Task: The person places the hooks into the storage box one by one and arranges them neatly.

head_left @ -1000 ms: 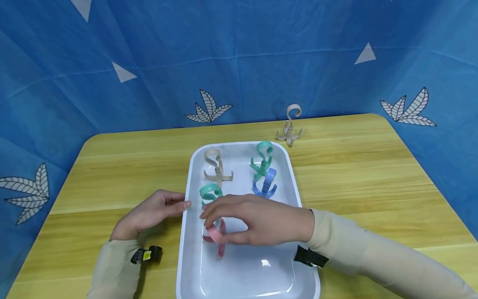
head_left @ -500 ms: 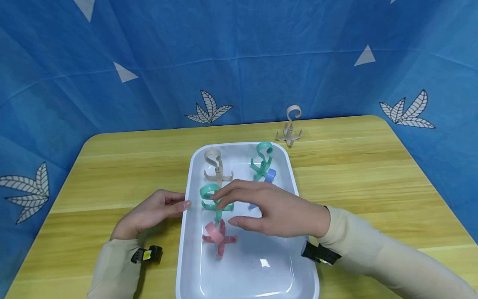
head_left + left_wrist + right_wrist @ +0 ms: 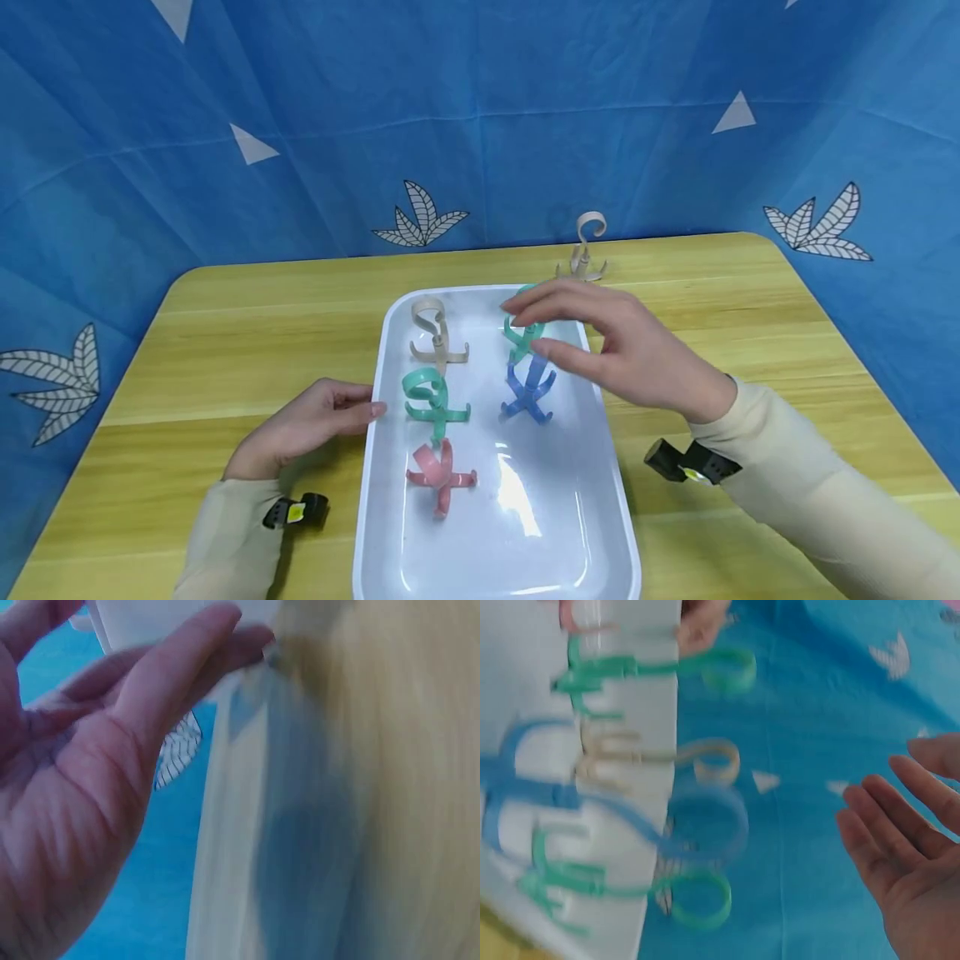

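A white tray (image 3: 551, 533) lies on the table, bearing several small plastic swivel hooks with curled tops and splayed prongs. My left hand (image 3: 303, 429) holds its left rim, thumb tip over the edge. Down the tray's left side stand a beige hook (image 3: 438, 346), a green hook (image 3: 438, 413) and a pink hook (image 3: 442, 479). On the right are another green hook (image 3: 528, 340), partly hidden, and a blue hook (image 3: 529, 392). My right hand (image 3: 626, 346) hovers above these two with fingers extended and nothing held. In the right wrist view its palm (image 3: 930, 892) is bare.
Behind the tray's far right corner, a second beige hook (image 3: 581, 258) stands on the wooden table (image 3: 750, 333). A blue patterned cloth (image 3: 480, 125) hangs beyond the table's back edge. Black wrist cameras sit at both cuffs.
My right hand has let go of the pink hook, which stays in the tray, and has moved up and right across it. The left hand keeps its place at the rim.
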Available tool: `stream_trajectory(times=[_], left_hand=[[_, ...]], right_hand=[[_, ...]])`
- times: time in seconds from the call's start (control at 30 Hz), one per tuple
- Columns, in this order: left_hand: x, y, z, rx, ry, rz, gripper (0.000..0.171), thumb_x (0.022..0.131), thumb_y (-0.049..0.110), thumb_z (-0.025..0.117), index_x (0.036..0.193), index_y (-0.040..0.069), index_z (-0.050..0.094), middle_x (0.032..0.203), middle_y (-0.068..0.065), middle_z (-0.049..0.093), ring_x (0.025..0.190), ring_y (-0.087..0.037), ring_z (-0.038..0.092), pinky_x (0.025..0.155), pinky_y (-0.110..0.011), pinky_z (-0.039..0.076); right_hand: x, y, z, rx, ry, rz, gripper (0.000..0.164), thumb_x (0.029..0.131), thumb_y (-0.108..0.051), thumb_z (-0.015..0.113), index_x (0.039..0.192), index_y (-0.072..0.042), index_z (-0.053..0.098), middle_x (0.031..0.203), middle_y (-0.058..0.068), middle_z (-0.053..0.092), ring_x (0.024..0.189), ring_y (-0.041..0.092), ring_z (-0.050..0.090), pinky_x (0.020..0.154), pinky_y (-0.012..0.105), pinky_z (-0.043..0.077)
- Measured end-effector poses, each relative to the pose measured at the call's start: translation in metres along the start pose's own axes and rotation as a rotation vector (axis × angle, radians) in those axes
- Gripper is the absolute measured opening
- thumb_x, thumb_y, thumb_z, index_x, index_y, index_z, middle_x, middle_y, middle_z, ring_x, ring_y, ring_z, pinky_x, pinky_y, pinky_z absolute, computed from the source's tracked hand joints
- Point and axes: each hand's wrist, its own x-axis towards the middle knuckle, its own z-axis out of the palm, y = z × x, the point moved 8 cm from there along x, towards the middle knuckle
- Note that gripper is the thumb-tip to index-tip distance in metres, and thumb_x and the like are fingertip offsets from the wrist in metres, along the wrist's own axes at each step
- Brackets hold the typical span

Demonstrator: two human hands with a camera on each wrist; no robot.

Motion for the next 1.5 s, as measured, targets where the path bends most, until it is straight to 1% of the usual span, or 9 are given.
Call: stream_trajectory(times=[0.13, 0.3, 0.5, 0.67, 0.8, 0.97, 1.1, 1.3, 1.5], left_hand=[[0.000, 0.003, 0.002, -0.075, 0.039, -0.012, 0.047, 0.088, 0.025, 0.058, 0.121, -0.008, 0.051, 0.112, -0.020, 0.057, 0.094, -0.028, 0.060, 0.079, -0.038, 0.051], [-0.001, 0.005, 0.003, -0.121, 0.101, -0.043, 0.047, 0.088, 0.022, 0.058, 0.121, -0.010, 0.049, 0.112, -0.021, 0.056, 0.095, -0.028, 0.060, 0.078, -0.037, 0.051], [-0.001, 0.007, 0.005, -0.150, 0.124, -0.059, 0.043, 0.090, 0.018, 0.056, 0.121, -0.011, 0.048, 0.113, -0.022, 0.056, 0.095, -0.029, 0.059, 0.078, -0.037, 0.051], [-0.001, 0.008, 0.005, -0.158, 0.151, -0.057, 0.039, 0.090, 0.015, 0.054, 0.119, -0.011, 0.049, 0.111, -0.022, 0.056, 0.094, -0.030, 0.059, 0.076, -0.037, 0.051], [-0.003, 0.010, 0.005, -0.168, 0.171, -0.049, 0.037, 0.091, 0.013, 0.053, 0.118, -0.011, 0.051, 0.111, -0.023, 0.056, 0.094, -0.033, 0.059, 0.076, -0.038, 0.052], [-0.004, 0.011, 0.005, -0.180, 0.188, -0.048, 0.037, 0.091, 0.013, 0.053, 0.119, -0.011, 0.050, 0.112, -0.023, 0.056, 0.095, -0.033, 0.058, 0.076, -0.037, 0.052], [-0.003, 0.010, 0.005, -0.178, 0.208, -0.051, 0.037, 0.091, 0.013, 0.053, 0.119, -0.010, 0.050, 0.113, -0.022, 0.055, 0.095, -0.032, 0.059, 0.075, -0.037, 0.052], [-0.003, 0.011, 0.006, -0.156, 0.237, -0.053, 0.036, 0.091, 0.012, 0.052, 0.119, -0.010, 0.051, 0.111, -0.022, 0.056, 0.092, -0.030, 0.060, 0.074, -0.037, 0.052], [-0.003, 0.011, 0.005, -0.156, 0.259, -0.048, 0.034, 0.091, 0.011, 0.051, 0.118, -0.010, 0.052, 0.111, -0.022, 0.056, 0.091, -0.030, 0.060, 0.072, -0.038, 0.053]], right_hand=[[0.001, 0.013, -0.027, 0.077, 0.122, 0.106, 0.020, 0.088, 0.001, 0.054, 0.105, -0.004, 0.061, 0.116, 0.005, 0.056, 0.106, 0.015, 0.051, 0.088, 0.033, 0.045], [-0.001, 0.048, -0.047, 0.122, 0.212, 0.223, 0.022, 0.089, 0.001, 0.052, 0.110, 0.003, 0.058, 0.121, 0.011, 0.052, 0.114, 0.018, 0.046, 0.093, 0.035, 0.041], [-0.003, 0.099, -0.065, 0.059, 0.280, 0.354, 0.034, 0.090, -0.010, 0.055, 0.123, -0.006, 0.052, 0.130, 0.006, 0.046, 0.120, 0.020, 0.041, 0.100, 0.035, 0.034], [-0.010, 0.167, -0.076, -0.032, 0.378, 0.483, 0.044, 0.091, -0.025, 0.054, 0.133, -0.023, 0.043, 0.136, -0.005, 0.039, 0.124, 0.014, 0.035, 0.101, 0.029, 0.032], [-0.013, 0.207, -0.079, -0.014, 0.430, 0.538, 0.045, 0.091, -0.026, 0.052, 0.135, -0.024, 0.041, 0.137, -0.005, 0.038, 0.124, 0.013, 0.035, 0.100, 0.028, 0.033], [-0.010, 0.224, -0.074, 0.044, 0.401, 0.585, 0.046, 0.089, -0.033, 0.052, 0.134, -0.024, 0.043, 0.136, -0.003, 0.040, 0.123, 0.012, 0.037, 0.097, 0.031, 0.038], [-0.008, 0.231, -0.071, 0.044, 0.390, 0.599, 0.045, 0.089, -0.033, 0.052, 0.132, -0.026, 0.045, 0.133, 0.000, 0.043, 0.120, 0.013, 0.041, 0.095, 0.032, 0.040], [-0.007, 0.236, -0.072, 0.024, 0.424, 0.590, 0.035, 0.089, -0.025, 0.054, 0.123, -0.016, 0.056, 0.118, 0.003, 0.055, 0.106, 0.015, 0.051, 0.088, 0.031, 0.045], [-0.007, 0.235, -0.075, 0.033, 0.462, 0.591, 0.028, 0.089, -0.019, 0.056, 0.116, -0.011, 0.061, 0.110, 0.006, 0.057, 0.101, 0.016, 0.053, 0.086, 0.030, 0.046]])
